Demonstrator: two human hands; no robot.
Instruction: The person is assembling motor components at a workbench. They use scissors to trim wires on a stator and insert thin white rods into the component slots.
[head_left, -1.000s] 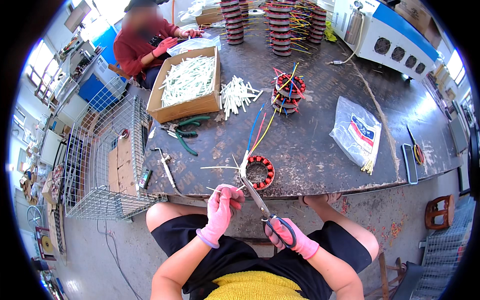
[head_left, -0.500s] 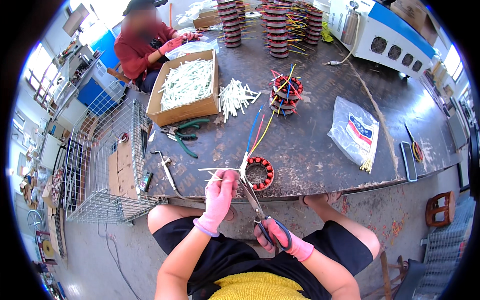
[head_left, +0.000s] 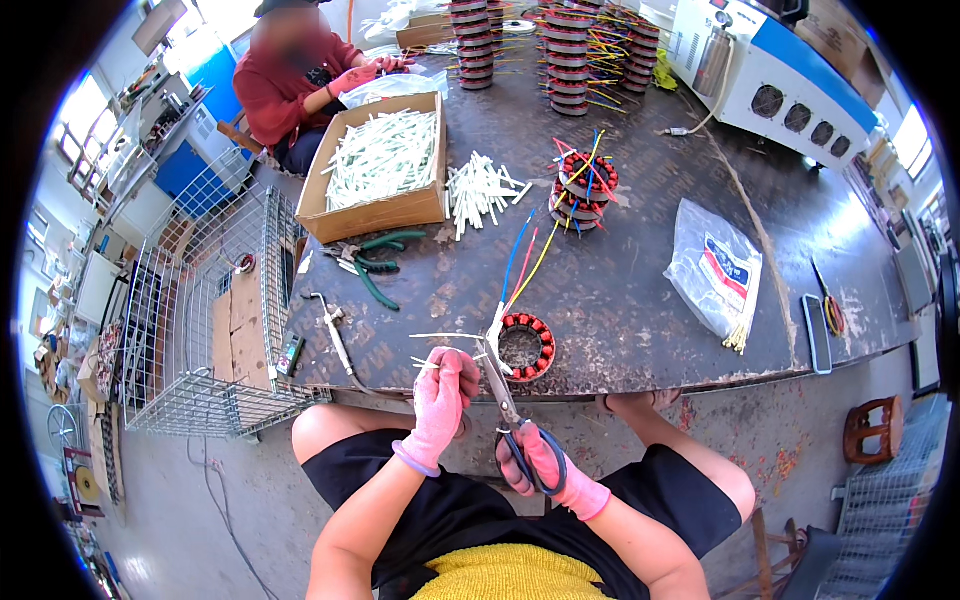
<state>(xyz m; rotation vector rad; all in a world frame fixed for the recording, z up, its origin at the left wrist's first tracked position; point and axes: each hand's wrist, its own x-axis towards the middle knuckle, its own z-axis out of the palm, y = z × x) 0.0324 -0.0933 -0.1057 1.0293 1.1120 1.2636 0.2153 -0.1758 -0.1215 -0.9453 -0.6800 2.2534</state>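
A seated person in pink gloves is working at the near edge of a dark worktop (head_left: pixel 640 270). The left hand (head_left: pixel 442 385) is pinching a few thin pale sleeves (head_left: pixel 440 340) that are sticking out to the left, held just beside a round copper-wound stator (head_left: pixel 524 345) lying at the worktop's edge. The right hand (head_left: pixel 540 465) is gripping the dark handles of a pair of scissors (head_left: pixel 505 395), whose blades are pointing up toward the sleeves and the stator. Blue, red and yellow wires (head_left: pixel 525 260) are trailing away from the stator across the worktop. Further back, a cardboard box (head_left: pixel 380 205) is holding many white tubes, with a loose pile of white tubes (head_left: pixel 480 190) just beside it and green-handled pliers (head_left: pixel 370 265) in front. A clear plastic bag (head_left: pixel 715 270) is lying to the right. Another person in a red top (head_left: pixel 275 90) is sitting at the far left corner.
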